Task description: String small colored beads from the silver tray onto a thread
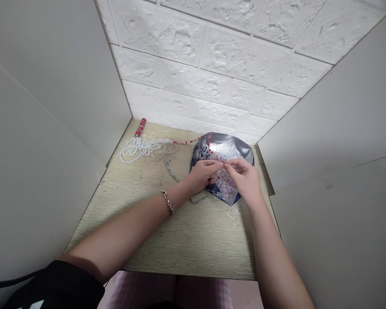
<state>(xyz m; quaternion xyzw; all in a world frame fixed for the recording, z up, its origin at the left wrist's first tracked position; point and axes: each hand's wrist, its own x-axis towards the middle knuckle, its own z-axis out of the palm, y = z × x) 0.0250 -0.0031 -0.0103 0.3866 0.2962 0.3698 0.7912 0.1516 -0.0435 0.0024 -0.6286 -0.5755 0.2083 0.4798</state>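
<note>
A: Start big. What's risky about the tabletop [180, 240]?
B: Its near edge drops off, on the person's side of the silver-lined bag [230, 143]. Any bead that bounces out of the bag could roll that way and fall.

A: And the bag itself?
B: It lies wide open and looks soft, so a wrist leaning on its rim could tilt it and spill what's inside.

A: The hands?
B: The left hand [203, 175] and right hand [244, 176] meet over the bag, thumb and finger pinched on each. I can't tell what's between the fingertips. If it's thread, a loose pinch could let it slip.

A: What about the white strands [140, 148]?
B: They're heaped left of the bag, just beside a red cylinder [140, 127]. Tugging one could knot the rest.

A: That green strand [171, 170]?
B: Near the bag's left side, partly under the left arm; a sweep of the wrist could snag it.

A: And the red-beaded thread [191, 140]?
B: It runs from the white heap to the bag's far rim. A sharp pull might drag the heap along.

A: Smallest last?
B: The loose beads [227, 184], inside the bag, below the hands. One brush could scatter them.
</note>
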